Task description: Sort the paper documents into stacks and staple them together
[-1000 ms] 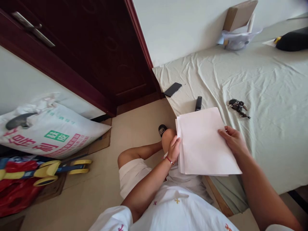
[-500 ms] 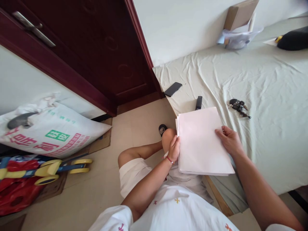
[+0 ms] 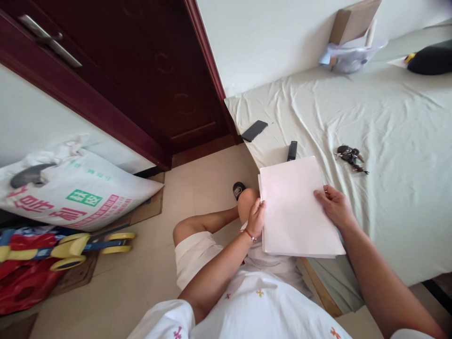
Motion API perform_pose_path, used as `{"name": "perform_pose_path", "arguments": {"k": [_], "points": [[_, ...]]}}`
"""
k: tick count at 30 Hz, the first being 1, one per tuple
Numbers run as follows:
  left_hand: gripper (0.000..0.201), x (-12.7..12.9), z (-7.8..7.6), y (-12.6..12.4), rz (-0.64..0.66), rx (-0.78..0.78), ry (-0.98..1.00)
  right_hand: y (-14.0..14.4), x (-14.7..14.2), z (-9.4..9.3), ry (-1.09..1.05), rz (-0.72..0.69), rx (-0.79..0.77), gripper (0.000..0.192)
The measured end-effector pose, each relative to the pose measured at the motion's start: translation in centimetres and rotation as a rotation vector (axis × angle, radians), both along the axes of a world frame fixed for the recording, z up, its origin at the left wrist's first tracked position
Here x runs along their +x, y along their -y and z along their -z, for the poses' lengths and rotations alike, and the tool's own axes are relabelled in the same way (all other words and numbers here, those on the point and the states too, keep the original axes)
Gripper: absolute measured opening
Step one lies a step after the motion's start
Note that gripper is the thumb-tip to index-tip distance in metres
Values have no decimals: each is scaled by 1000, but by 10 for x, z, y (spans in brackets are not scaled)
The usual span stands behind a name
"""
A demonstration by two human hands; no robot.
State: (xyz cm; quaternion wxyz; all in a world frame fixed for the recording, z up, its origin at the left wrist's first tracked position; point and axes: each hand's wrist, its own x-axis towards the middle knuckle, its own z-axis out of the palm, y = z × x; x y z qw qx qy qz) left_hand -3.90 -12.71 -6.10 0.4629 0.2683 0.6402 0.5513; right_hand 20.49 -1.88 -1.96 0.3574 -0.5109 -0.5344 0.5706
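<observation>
From the head camera, the stack of paper (image 3: 294, 207) lies at the corner of the bed (image 3: 388, 122), between both hands. The left hand (image 3: 255, 217) pinches its left edge; the right hand (image 3: 335, 205) grips its right edge, thumb on top. Compared with one second ago, the sheets are squared more neatly, and the right hand sits slightly nearer the remote (image 3: 291, 150).

A bed (image 3: 388, 117) covered by a wrinkled pale green sheet was shown. A stack of white paper (image 3: 294, 207) lay at its near edge. Just beyond the stack a small black device (image 3: 292, 150) was seen, farther beyond it a dark phone (image 3: 254, 130), and to the stack's right a bunch of keys (image 3: 349, 157). A plastic container (image 3: 349, 56) and a black object (image 3: 431, 57) rested well beyond the stack.
</observation>
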Motion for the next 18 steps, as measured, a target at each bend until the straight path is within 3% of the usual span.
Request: {"name": "perform_pose_path", "arguments": {"k": [8, 14, 18], "points": [[53, 0, 7, 0, 4, 9, -14, -2, 0, 2, 39, -28, 11, 35], [56, 3, 7, 3, -3, 39, -9, -15, 14, 8, 418, 160, 432, 33], [52, 7, 6, 2, -9, 50, 12, -22, 23, 11, 589, 123, 508, 37]]}}
